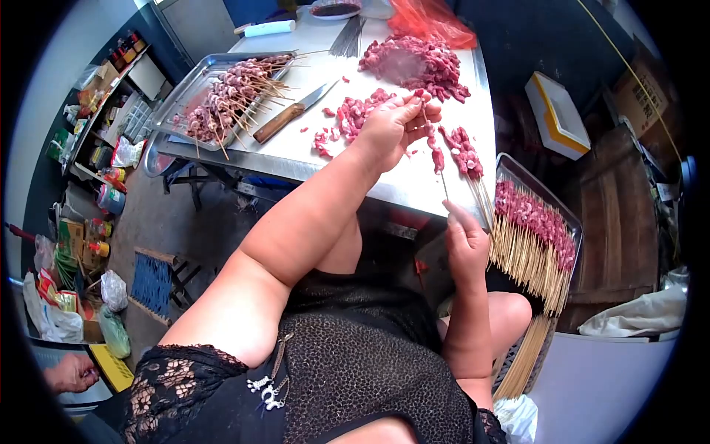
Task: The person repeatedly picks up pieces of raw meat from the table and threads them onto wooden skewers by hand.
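My left hand [390, 133] is closed at the upper end of a meat skewer [438, 159], its fingertips pinching a piece of raw meat [419, 93]. Lower down, my right hand [467, 240] grips the bare stick end of the same skewer. Several chunks are threaded along it. Just beyond my left hand lies a small pile of cut meat [356, 115]. Some finished meat skewers [462, 152] rest on the table's right side, close to the one I hold. A knife with a wooden handle [279, 122] lies left of the cut meat.
Left on the metal table [325, 166] stands a tray [177, 96] of skewers. A larger meat heap [414, 66] and red plastic bag [433, 26] are at the back. Another tray [577, 229] of skewers sits right, above bare sticks [526, 355]. Another person's hand [74, 372] shows lower left.
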A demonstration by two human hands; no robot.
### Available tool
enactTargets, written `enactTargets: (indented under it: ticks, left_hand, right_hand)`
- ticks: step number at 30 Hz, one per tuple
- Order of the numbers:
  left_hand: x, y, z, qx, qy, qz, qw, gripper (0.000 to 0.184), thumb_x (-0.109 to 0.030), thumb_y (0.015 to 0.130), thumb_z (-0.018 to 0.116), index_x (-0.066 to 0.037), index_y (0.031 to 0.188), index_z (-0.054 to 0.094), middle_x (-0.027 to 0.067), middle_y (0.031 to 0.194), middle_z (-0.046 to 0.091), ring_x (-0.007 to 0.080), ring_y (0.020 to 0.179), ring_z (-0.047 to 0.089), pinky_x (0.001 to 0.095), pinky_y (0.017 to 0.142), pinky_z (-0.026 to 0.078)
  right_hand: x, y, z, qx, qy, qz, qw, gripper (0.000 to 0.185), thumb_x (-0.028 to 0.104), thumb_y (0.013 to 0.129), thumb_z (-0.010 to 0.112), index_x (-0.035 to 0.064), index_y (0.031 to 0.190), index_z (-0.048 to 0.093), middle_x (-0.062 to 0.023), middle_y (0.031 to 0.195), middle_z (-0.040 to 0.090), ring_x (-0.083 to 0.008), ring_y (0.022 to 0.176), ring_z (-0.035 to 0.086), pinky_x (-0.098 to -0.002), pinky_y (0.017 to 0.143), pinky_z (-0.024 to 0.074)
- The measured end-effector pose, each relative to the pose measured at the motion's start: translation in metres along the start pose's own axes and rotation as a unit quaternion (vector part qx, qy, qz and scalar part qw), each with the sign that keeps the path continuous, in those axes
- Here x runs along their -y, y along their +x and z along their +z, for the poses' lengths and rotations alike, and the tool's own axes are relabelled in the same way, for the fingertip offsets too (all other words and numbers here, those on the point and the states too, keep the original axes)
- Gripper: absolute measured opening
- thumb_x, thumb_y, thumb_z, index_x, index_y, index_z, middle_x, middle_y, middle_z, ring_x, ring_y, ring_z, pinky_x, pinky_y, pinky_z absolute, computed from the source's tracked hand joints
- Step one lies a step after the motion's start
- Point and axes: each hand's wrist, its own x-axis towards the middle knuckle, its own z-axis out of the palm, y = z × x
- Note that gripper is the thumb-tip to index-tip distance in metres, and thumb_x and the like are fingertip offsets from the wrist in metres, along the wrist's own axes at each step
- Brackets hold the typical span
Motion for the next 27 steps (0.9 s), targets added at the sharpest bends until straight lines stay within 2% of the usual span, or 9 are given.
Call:
enactTargets:
  ticks: [3, 6, 10, 11, 13, 15, 20, 21, 27]
  left_hand:
    - [-0.008, -0.004, -0.002, -0.024, -0.046, 0.009, 0.999, 0.025, -0.018, 0.094, 0.047, -0.001, 0.111, 0.052, 0.0120, 0.094, 0.064, 0.0212, 0.089, 0.062, 0.0341, 0.083, 0.049]
    - [-0.009, 0.001, -0.006, -0.034, 0.057, 0.076, 0.995, 0.023, -0.015, 0.092, 0.053, 0.000, 0.109, 0.053, 0.0106, 0.090, 0.064, 0.0187, 0.083, 0.063, 0.0307, 0.075, 0.052]
    - [-0.011, 0.001, -0.006, -0.060, 0.030, 0.059, 0.996, 0.022, -0.017, 0.093, 0.049, -0.001, 0.107, 0.053, 0.0115, 0.091, 0.064, 0.0200, 0.085, 0.064, 0.0330, 0.079, 0.052]
    - [-0.010, 0.001, -0.007, -0.057, 0.001, 0.049, 0.997, 0.021, -0.016, 0.094, 0.047, -0.001, 0.108, 0.051, 0.0122, 0.093, 0.063, 0.0208, 0.086, 0.063, 0.0343, 0.080, 0.052]
    - [-0.011, -0.004, -0.004, -0.070, -0.022, 0.033, 0.997, 0.022, -0.015, 0.095, 0.044, 0.000, 0.110, 0.050, 0.0132, 0.095, 0.063, 0.0219, 0.088, 0.063, 0.0358, 0.082, 0.052]
    - [-0.009, -0.001, -0.005, -0.070, -0.040, 0.017, 0.997, 0.022, -0.015, 0.095, 0.043, 0.000, 0.110, 0.049, 0.0144, 0.096, 0.062, 0.0231, 0.089, 0.062, 0.0368, 0.083, 0.052]
    - [-0.001, 0.003, -0.010, -0.041, -0.047, 0.017, 0.998, 0.021, -0.017, 0.094, 0.047, -0.002, 0.108, 0.053, 0.0110, 0.095, 0.064, 0.0199, 0.088, 0.063, 0.0318, 0.077, 0.050]
    - [-0.003, 0.002, -0.010, -0.017, -0.015, -0.002, 1.000, 0.025, -0.017, 0.093, 0.048, 0.001, 0.111, 0.050, 0.0160, 0.101, 0.063, 0.0248, 0.094, 0.062, 0.0344, 0.082, 0.051]
    - [0.004, -0.001, 0.000, 0.007, 0.011, -0.039, 0.999, 0.029, -0.021, 0.095, 0.046, 0.000, 0.113, 0.051, 0.0184, 0.104, 0.062, 0.0258, 0.097, 0.061, 0.0377, 0.081, 0.051]
  right_hand:
    - [-0.005, -0.001, -0.003, 0.014, 0.013, 0.005, 1.000, 0.024, 0.007, 0.090, 0.054, 0.0017, 0.112, 0.061, 0.0066, 0.072, 0.050, -0.0015, 0.062, 0.041, -0.0154, 0.056, 0.0339]
    - [-0.011, 0.001, -0.001, 0.000, -0.030, -0.004, 1.000, 0.025, 0.009, 0.090, 0.054, 0.0010, 0.113, 0.061, 0.0049, 0.078, 0.055, -0.0011, 0.065, 0.044, -0.0153, 0.059, 0.0365]
    - [-0.007, 0.002, 0.001, -0.003, -0.036, 0.004, 0.999, 0.025, 0.009, 0.090, 0.053, 0.0008, 0.112, 0.061, 0.0030, 0.084, 0.059, -0.0025, 0.075, 0.049, -0.0167, 0.068, 0.0398]
    - [-0.001, -0.001, 0.001, 0.014, 0.001, 0.048, 0.999, 0.025, 0.010, 0.091, 0.053, 0.0012, 0.113, 0.061, 0.0016, 0.084, 0.059, -0.0026, 0.071, 0.049, -0.0174, 0.066, 0.0409]
    - [-0.010, 0.005, 0.004, 0.006, -0.057, -0.028, 0.998, 0.025, 0.010, 0.091, 0.051, 0.0023, 0.113, 0.061, 0.0007, 0.081, 0.059, -0.0024, 0.063, 0.049, -0.0176, 0.057, 0.0409]
    - [0.005, -0.002, 0.013, 0.010, 0.011, 0.020, 1.000, 0.026, 0.009, 0.091, 0.052, 0.0011, 0.115, 0.059, 0.0107, 0.064, 0.042, 0.0020, 0.051, 0.033, -0.0133, 0.046, 0.0240]
    - [-0.010, 0.006, 0.008, -0.006, -0.036, -0.028, 0.999, 0.026, 0.007, 0.091, 0.050, 0.0000, 0.115, 0.058, 0.0098, 0.063, 0.042, 0.0006, 0.050, 0.033, -0.0143, 0.046, 0.0250]
    - [-0.010, 0.006, 0.008, -0.014, -0.037, -0.024, 0.999, 0.026, 0.007, 0.091, 0.050, 0.0000, 0.115, 0.058, 0.0098, 0.063, 0.042, 0.0006, 0.050, 0.033, -0.0143, 0.046, 0.0250]
    - [0.000, 0.006, 0.006, 0.021, 0.076, 0.018, 0.997, 0.028, 0.009, 0.092, 0.049, -0.0010, 0.118, 0.055, 0.0089, 0.062, 0.039, 0.0001, 0.049, 0.031, -0.0154, 0.045, 0.0233]
